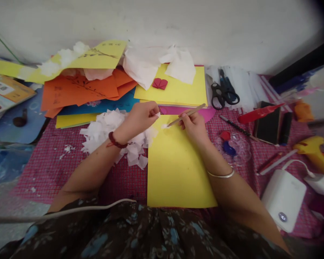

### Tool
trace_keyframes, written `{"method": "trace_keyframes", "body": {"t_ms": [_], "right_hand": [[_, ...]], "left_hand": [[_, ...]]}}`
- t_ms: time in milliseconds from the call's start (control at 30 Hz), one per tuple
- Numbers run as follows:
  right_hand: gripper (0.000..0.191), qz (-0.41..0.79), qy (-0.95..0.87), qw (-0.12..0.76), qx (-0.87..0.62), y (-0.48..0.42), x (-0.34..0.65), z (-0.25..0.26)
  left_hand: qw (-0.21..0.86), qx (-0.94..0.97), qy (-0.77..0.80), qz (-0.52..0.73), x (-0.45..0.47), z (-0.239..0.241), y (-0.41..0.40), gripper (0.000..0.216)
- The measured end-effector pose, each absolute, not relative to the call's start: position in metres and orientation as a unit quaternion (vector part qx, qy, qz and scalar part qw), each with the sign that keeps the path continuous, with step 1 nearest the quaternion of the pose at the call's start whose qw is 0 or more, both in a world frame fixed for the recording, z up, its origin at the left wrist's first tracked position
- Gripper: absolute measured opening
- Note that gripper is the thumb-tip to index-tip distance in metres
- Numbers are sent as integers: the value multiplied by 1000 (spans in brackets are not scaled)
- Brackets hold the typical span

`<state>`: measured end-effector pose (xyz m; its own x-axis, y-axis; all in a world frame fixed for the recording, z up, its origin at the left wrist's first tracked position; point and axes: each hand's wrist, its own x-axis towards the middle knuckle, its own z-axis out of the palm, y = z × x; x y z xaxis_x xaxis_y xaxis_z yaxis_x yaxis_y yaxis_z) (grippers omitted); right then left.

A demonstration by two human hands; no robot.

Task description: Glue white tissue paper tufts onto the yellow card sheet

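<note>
A sheet of yellow paper (180, 169) lies upright in front of me on the checked cloth. My right hand (194, 126) is closed around a slim wooden stick (196, 110), its thin tip down at a small white patch (164, 126) near the sheet's upper left. Beside it, my left hand (143, 118) hovers with thumb and finger pinched on a small piece of white paper (158, 114). Under and beside my left wrist spreads a heap of torn white paper pieces (108, 124), partly hidden by the forearm.
Black scissors (218, 95) lie behind my right hand. To the right are a paint palette (239, 149), a red tube (259, 113), a yellow glue gun (314, 151) and a white box (284, 199) with a cable. Orange sheets (78, 91) and a red folded paper heart (160, 83) sit at the back.
</note>
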<state>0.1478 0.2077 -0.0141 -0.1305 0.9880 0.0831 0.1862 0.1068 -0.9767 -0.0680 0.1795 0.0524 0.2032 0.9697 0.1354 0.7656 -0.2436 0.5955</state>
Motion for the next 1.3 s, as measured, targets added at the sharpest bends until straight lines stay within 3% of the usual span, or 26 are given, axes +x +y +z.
{"method": "trace_keyframes", "body": {"t_ms": [100,200,500,900,1133,1300], "right_hand": [[24,452,-606,438,-487,208,148,-13],[23,443,-610,431,-496,208,148,-14],[19,445,-600,426,-511,207,147,-10],[21,441,-609,423,-506,205,147,-10],[28,437,-601,468,-479,201,147,0],[29,426,-646,432,-464,195,141,5]], "left_hand": [[82,795,567,199,-53,33,172,14],[48,826,536,168,-47,19,161,18],[177,772,565,232,-50,1,145,13],[181,779,529,285,-47,-5,143,17],[176,785,524,280,-47,-8,143,17],[177,794,511,279,-47,-8,143,16]]}}
